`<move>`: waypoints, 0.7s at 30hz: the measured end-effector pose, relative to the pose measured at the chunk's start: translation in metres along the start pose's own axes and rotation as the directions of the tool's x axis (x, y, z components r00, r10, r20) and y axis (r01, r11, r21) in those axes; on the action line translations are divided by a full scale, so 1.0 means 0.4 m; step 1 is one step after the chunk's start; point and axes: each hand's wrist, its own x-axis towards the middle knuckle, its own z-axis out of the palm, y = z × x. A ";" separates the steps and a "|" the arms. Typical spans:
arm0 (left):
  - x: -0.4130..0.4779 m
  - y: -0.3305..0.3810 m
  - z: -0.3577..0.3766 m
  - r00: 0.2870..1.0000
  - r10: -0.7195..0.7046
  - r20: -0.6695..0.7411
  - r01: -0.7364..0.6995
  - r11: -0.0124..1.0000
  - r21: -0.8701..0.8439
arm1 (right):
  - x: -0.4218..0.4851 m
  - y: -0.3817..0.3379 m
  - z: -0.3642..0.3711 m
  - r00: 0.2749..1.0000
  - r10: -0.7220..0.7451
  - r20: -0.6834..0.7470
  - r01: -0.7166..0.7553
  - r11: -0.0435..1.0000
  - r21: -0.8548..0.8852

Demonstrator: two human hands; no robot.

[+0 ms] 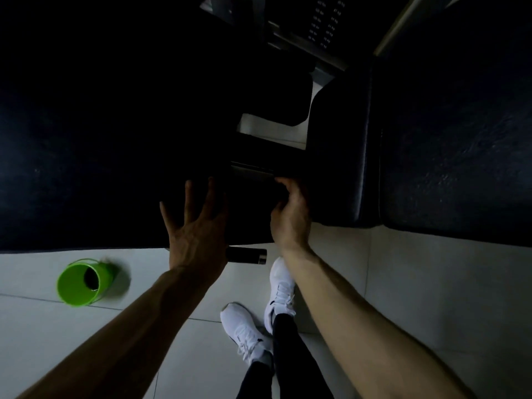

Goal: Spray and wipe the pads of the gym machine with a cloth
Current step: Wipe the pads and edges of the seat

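The gym machine's black pads fill the upper view: a wide pad (86,145) on the left, a glossy narrow pad (339,156) at centre right, and another pad (460,145) at far right. My left hand (195,226) lies flat with fingers spread on the near edge of the left pad. My right hand (290,217) has its fingers curled against a dark surface between the pads. It is too dark to tell whether it holds anything. No cloth or spray bottle is recognisable.
A green bucket (82,283) with something dark inside stands on the pale tiled floor (417,283) at the left. A black cylinder with a silver end (247,255) sticks out under the pad. My white shoes (267,306) are below. A weight stack (322,21) sits at the top.
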 end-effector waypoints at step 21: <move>-0.009 -0.039 -0.001 0.992 0.094 -0.089 -0.104 0.987 -0.121 | -0.167 -0.017 -0.016 0.548 0.823 0.148 -0.643 0.301 0.704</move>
